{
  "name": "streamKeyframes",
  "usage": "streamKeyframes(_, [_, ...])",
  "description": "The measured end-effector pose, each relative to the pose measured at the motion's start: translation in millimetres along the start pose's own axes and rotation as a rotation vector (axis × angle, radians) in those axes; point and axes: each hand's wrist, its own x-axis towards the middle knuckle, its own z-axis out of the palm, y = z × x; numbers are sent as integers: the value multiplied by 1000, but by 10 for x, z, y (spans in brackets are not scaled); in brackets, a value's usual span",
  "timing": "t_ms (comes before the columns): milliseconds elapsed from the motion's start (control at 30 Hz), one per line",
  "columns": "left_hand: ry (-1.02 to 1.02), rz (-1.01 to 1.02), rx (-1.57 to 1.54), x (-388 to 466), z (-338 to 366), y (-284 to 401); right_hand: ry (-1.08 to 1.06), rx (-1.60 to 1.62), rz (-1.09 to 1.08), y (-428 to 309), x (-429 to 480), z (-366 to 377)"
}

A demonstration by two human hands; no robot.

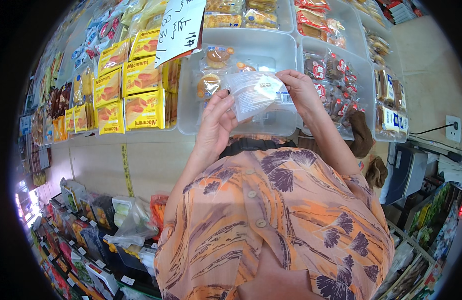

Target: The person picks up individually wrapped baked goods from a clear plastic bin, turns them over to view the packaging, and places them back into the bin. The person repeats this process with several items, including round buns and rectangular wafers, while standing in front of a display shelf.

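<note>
Between my two hands, a flattish clear plastic food packet point(253, 93) with printed text is held up above a translucent plastic bin point(238, 129). My left hand point(218, 116) pinches its lower left side, and my right hand point(299, 88) grips the upper right corner. Whether there is food inside the packet cannot be told. Behind it in the bin lie several wrapped round cakes, such as a wrapped cake point(209, 85) by the bin's left side and another wrapped cake point(217, 56) farther back.
Yellow snack packets point(142, 77) stand left of the bin, under a handwritten paper sign point(182, 28). To the right, another bin holds dark wrapped snacks point(334, 80); a brown cloth point(360, 133) hangs at its front corner. Produce shelves point(103, 240) stand at the lower left.
</note>
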Motion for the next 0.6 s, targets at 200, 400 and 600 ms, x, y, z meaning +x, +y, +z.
streamKeyframes(200, [-1,-32,-44,0,-6,-1,13,18,26,5,-3,-24])
streamKeyframes(400, [9,-41,-49,4,-52,-35,24,-8,22,21,-17,-47])
streamKeyframes(600, [-4,-36,-36,-8,-45,-47,-2,23,11,28,-19,-91])
